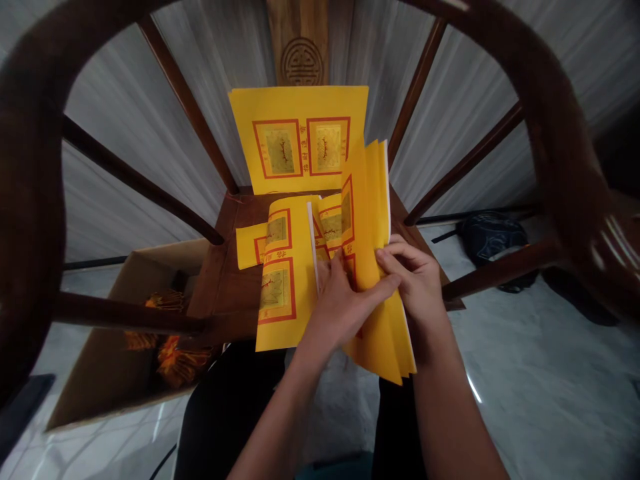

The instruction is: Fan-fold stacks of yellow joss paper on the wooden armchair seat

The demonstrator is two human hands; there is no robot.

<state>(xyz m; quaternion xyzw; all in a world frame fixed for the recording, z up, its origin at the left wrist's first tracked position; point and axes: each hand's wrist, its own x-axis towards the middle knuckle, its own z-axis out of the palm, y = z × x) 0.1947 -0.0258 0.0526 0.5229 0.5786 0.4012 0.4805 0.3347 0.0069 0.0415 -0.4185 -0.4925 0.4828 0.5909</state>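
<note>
Several yellow joss paper sheets (377, 220), printed with red frames and gold squares, are bent upright in a loose bundle between my hands. My left hand (340, 303) reaches in from the inner side, its thumb across the bundle and its fingers by a second curved yellow sheet (300, 280). My right hand (415, 277) grips the bundle's outer right edge, thumb in front and the other fingers partly hidden behind. More joss paper (300, 103) leans against the chair back. A smaller yellow piece (246, 247) lies on the seat at the left.
A dark wooden chair (210, 280) with curved arms and spindles surrounds the papers. On the floor at the left, a cardboard box (90, 380) contains red-and-orange folded paper bundles (180, 363). A black bag (493, 240) rests on the floor at the right.
</note>
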